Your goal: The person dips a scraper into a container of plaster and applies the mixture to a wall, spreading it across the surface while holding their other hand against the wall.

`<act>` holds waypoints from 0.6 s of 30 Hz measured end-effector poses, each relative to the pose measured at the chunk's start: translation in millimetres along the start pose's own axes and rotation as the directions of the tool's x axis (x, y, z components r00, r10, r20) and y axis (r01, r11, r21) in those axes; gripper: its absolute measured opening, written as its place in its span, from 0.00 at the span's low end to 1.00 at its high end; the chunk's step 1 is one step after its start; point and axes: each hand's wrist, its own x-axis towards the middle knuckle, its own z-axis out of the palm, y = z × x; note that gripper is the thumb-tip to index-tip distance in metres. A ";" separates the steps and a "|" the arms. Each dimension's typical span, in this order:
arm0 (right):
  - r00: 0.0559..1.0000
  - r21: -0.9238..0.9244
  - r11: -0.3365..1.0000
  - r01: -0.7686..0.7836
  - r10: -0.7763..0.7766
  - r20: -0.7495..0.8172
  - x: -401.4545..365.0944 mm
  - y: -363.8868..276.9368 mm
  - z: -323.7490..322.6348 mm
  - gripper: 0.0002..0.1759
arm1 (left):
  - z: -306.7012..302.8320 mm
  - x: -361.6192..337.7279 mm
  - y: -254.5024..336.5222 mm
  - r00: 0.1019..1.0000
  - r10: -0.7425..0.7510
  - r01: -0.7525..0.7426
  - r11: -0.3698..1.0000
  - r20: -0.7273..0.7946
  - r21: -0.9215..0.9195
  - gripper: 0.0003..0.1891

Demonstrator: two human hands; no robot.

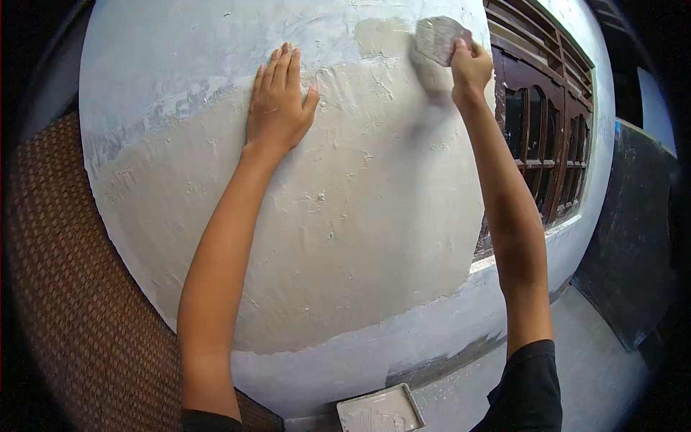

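Observation:
My left hand lies flat against the wall, fingers stretched upward and slightly apart, with nothing in it. My right hand, higher and farther right, grips a flat scraper smeared with pale putty. The scraper is at the wall's upper right and casts a shadow below it. A broad coat of beige putty covers the middle of the wall, with small ridges and lumps. Bluish-white paint shows above and below this coat.
A shallow tray of putty stands on the floor at the bottom. Brown woven matting borders the wall's left side. To the right are a dark wooden window with slats and a dark panel leaning farther off.

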 end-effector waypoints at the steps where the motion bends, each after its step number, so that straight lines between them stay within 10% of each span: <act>1: 0.997 0.046 0.998 0.034 -0.037 0.074 -4.4 -2.6 2.8 0.19 | 1.0 0.0 0.4 1.000 0.007 -0.007 1.000 -0.010 0.012 0.34; 5: 0.941 -0.052 0.976 0.213 -0.191 0.281 -24.0 -13.8 6.0 0.19 | -0.3 0.0 2.2 1.000 0.012 -0.012 1.000 -0.012 -0.027 0.33; 8: 0.999 -0.094 0.995 -0.042 0.041 -0.006 -10.8 -13.9 9.3 0.19 | -0.2 0.5 -0.4 1.000 0.007 -0.008 1.000 -0.015 -0.027 0.33; 13: 0.909 0.104 0.968 0.229 -0.251 0.333 -24.1 -12.6 34.2 0.20 | -1.9 0.7 2.9 1.000 -0.011 0.011 1.000 0.002 -0.007 0.34; 18: 0.986 -0.213 0.963 0.164 -0.151 0.076 4.4 -2.3 29.1 0.18 | -5.6 0.7 0.3 1.000 0.024 -0.024 0.999 -0.005 -0.034 0.33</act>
